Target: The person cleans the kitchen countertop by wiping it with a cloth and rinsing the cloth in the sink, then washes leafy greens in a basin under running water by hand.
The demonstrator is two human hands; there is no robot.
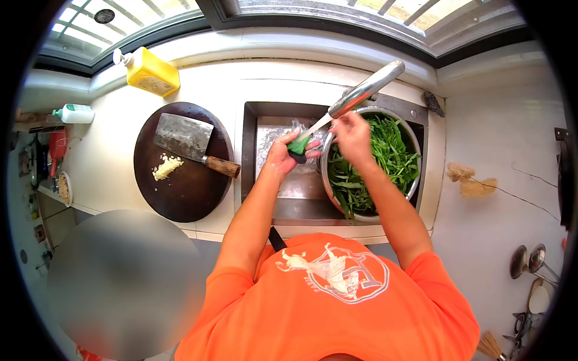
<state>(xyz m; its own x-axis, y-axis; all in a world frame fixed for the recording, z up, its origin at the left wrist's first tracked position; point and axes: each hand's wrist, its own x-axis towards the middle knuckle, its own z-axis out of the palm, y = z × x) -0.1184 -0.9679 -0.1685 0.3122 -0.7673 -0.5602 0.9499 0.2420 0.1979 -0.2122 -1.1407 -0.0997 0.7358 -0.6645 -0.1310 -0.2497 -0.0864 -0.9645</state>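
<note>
Under the chrome faucet (pixel 367 89), water runs over a small green and black object (pixel 298 146) lying in my left hand (pixel 280 153). My left palm faces up with the fingers partly around that object; its exact kind is not clear. My right hand (pixel 354 137) hovers beside the spout, over the near-left part of a metal pot (pixel 326 174). Its fingers are bent and drawn together, and what is between them, if anything, is hidden. Leafy greens (pixel 385 150) fill the pot, which stands in the right part of the steel sink (pixel 295 204).
Left of the sink is a round dark chopping board (pixel 180 201) with a cleaver (pixel 183 135) and chopped pale bits (pixel 165 167). Behind it stands a yellow pump bottle (pixel 152 72); a white bottle (pixel 77 114) is further left. Ladles (pixel 527 261) hang at the right.
</note>
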